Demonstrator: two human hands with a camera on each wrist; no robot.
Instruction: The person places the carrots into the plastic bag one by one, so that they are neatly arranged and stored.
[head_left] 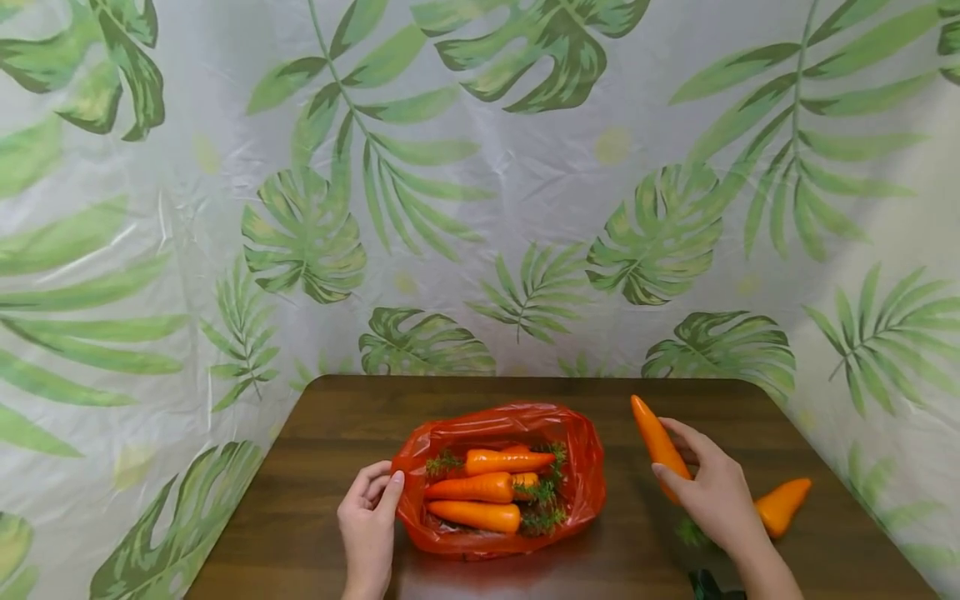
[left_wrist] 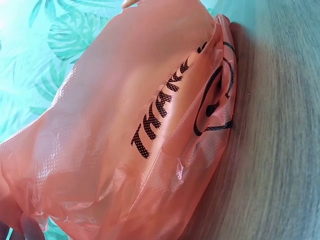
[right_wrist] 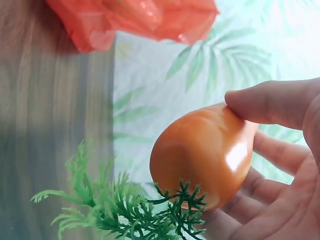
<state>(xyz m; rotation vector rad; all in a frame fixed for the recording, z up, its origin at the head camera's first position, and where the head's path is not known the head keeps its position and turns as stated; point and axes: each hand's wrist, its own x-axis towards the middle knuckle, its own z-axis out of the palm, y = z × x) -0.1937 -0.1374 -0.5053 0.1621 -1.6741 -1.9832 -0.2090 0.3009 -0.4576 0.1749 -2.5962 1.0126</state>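
Note:
An open red plastic bag [head_left: 498, 546] stands on the table with several carrots [head_left: 476, 487] and their green tops inside. My left hand [head_left: 369, 521] pinches the bag's left rim between thumb and fingers. Printed black lettering shows on the bag's side [left_wrist: 115, 130] in the left wrist view. To the right of the bag, my right hand [head_left: 708, 492] grips an orange carrot [head_left: 651, 429] between thumb and fingers, its tip pointing up and away. In the right wrist view the thick end of that carrot [right_wrist: 200, 155] faces the camera, with feathery green leaves [right_wrist: 125, 210] at it.
Another carrot [head_left: 783, 507] lies on the brown wooden table [head_left: 330, 417], partly behind my right wrist. A dark object [head_left: 708, 586] shows at the bottom edge below that wrist. Behind the table hangs a leaf-patterned sheet [head_left: 540, 200].

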